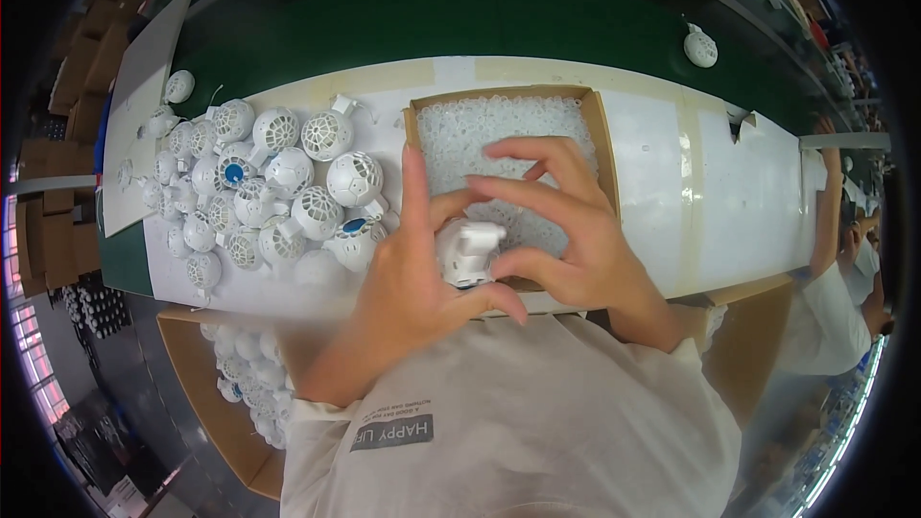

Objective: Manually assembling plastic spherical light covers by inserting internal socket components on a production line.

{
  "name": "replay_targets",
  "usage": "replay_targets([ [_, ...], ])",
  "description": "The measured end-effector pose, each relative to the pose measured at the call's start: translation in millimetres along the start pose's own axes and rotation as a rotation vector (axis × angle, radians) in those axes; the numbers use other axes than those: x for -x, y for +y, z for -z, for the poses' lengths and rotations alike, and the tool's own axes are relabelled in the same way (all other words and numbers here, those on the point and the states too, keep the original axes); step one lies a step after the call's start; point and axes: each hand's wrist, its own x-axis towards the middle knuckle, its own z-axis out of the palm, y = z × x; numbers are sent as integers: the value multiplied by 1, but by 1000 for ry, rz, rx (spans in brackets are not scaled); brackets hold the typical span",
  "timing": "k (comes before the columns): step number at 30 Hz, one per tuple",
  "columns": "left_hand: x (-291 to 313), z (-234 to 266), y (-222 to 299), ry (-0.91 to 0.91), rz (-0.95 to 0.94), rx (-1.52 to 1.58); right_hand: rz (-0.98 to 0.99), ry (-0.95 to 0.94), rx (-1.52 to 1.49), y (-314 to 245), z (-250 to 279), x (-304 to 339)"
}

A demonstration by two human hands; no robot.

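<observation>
My left hand [403,269] is closed around a white ball-shaped plastic housing [468,247], its index finger pointing up and its thumb under the piece. A short white neck on the housing faces up, a little blurred. To the right, my right hand [585,230] has its fingers apart and curved over the piece, the thumb tip at its side; whether it touches cannot be told. Both hands are above the near part of a shallow cardboard box [606,149] filled with small clear plastic rings [499,125].
Many similar white openwork balls [276,129] crowd the white tabletop [710,201] at left. Another lies on the green surface [700,46] far right. Below the table edge, a carton [197,364] holds more balls. A second carton [748,336] and another person's arm [827,201] are at right.
</observation>
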Motion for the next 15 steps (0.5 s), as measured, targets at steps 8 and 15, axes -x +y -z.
replay_targets([
  [8, -13, 4, -4, 56, -137, -133, -3, -56, -140, 10, -16, 11],
  [15, -18, 10, -8, -143, -247, -92, 95, 30, -171, 10, -24, 12],
])
